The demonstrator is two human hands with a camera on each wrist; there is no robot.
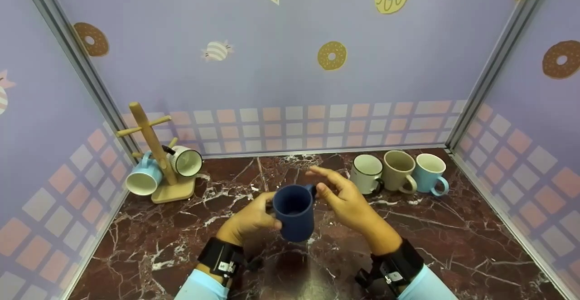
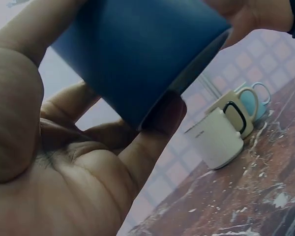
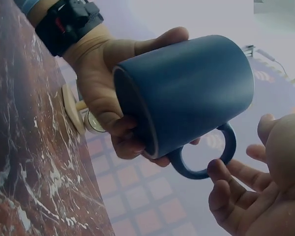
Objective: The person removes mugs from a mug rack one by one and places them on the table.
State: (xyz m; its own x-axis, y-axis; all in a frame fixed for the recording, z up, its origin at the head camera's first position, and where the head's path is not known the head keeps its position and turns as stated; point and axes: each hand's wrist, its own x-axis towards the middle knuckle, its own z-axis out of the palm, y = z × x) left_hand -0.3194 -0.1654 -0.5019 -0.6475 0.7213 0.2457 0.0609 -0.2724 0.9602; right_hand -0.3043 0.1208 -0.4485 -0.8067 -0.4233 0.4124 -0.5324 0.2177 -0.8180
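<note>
A dark blue mug (image 1: 294,216) is held up over the table in my left hand (image 1: 249,220), thumb on the near side and fingers round its far side. In the left wrist view, a fingertip supports the bottom edge of the mug (image 2: 142,54). The mug's handle (image 3: 230,142) points toward my right hand (image 1: 349,202). That hand has its fingers loosely extended and the thumb apart. In the right wrist view, a fingertip of my right hand (image 3: 255,196) lies right at the handle's outer curve.
At the back left stands a wooden mug tree (image 1: 156,148) carrying a light blue mug (image 1: 144,178) and a white mug (image 1: 186,162). Along the right are a white mug (image 1: 366,173), a beige mug (image 1: 398,171) and a light blue mug (image 1: 430,173). Patterned walls enclose the marbled table (image 1: 190,254).
</note>
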